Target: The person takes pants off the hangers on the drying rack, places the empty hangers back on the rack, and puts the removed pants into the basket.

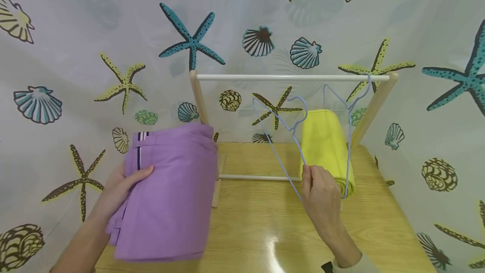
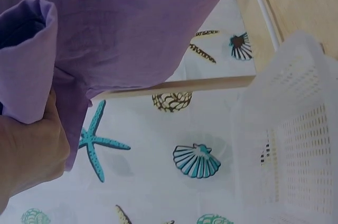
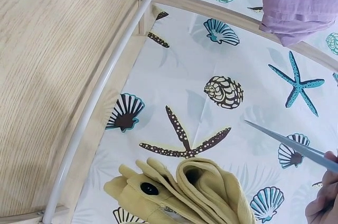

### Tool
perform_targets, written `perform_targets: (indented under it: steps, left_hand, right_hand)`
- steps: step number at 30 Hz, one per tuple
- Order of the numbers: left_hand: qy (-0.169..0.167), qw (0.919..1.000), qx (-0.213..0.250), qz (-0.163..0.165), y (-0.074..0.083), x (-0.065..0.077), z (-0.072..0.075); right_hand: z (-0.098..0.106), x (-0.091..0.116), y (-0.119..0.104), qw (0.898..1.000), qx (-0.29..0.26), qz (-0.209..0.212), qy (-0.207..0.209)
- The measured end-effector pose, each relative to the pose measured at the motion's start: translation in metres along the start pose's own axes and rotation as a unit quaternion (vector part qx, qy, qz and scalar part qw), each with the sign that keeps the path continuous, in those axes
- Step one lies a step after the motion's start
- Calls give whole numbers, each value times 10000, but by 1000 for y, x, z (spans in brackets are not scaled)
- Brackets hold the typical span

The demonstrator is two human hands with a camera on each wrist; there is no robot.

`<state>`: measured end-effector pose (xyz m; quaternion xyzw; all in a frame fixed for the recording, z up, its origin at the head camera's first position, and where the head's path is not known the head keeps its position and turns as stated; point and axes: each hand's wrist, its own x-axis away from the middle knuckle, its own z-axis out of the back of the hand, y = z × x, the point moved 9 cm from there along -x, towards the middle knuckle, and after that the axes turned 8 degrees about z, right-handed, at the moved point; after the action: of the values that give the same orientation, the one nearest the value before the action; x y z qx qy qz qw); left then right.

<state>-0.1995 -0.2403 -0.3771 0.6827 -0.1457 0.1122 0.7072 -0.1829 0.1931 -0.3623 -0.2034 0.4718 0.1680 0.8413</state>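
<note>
Folded purple trousers (image 1: 170, 205) with a striped tab at the waistband are gripped at their left edge by my left hand (image 1: 113, 191). The thumb lies over the front and the other fingers are hidden behind the cloth. My right hand (image 1: 322, 195) pinches the side wire of a light blue wire hanger (image 1: 292, 129). This hanger carries no garment, and its hook is below the rack's top rail (image 1: 284, 78). Behind it, folded yellow trousers (image 1: 322, 146) hang on a second blue hanger (image 1: 349, 138), hooked over the rail's right end. Their dark button (image 3: 149, 188) shows in the right wrist view.
The rack has wooden side posts (image 1: 373, 108) and a white lower bar (image 1: 257, 177), and stands on a wood-grain table (image 1: 250, 222). A white perforated plastic basket (image 2: 296, 129) appears in the left wrist view. A shell-and-starfish curtain (image 1: 151, 20) surrounds the table.
</note>
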Motion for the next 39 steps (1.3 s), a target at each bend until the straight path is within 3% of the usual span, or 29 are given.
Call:
perform_targets:
  steps: [7,11,15,25,31,39]
  left_hand:
    - [-104,9995,-195,-223,9,4,19]
    - [-305,9989,-163,-332,17,2,25]
    - [-361,9975,-414,-450,23,-3,32]
    - [-300,9876,-1357,-726,38,-30,44]
    - [-399,9842,-1395,-1018,46,-47,45]
    - [-378,9812,-1630,-963,44,-71,45]
  right_hand:
    - [0,-1,0,10000,10,3,-6]
    - [-1,-1,0,10000,24,-19,-26]
    - [-1,0,0,10000,42,-21,-32]
    - [0,-1,2,10000,70,-19,-38]
    - [-1,0,3,9999,65,-63,-128]
    - [0,0,3,9999,90,-49,-98]
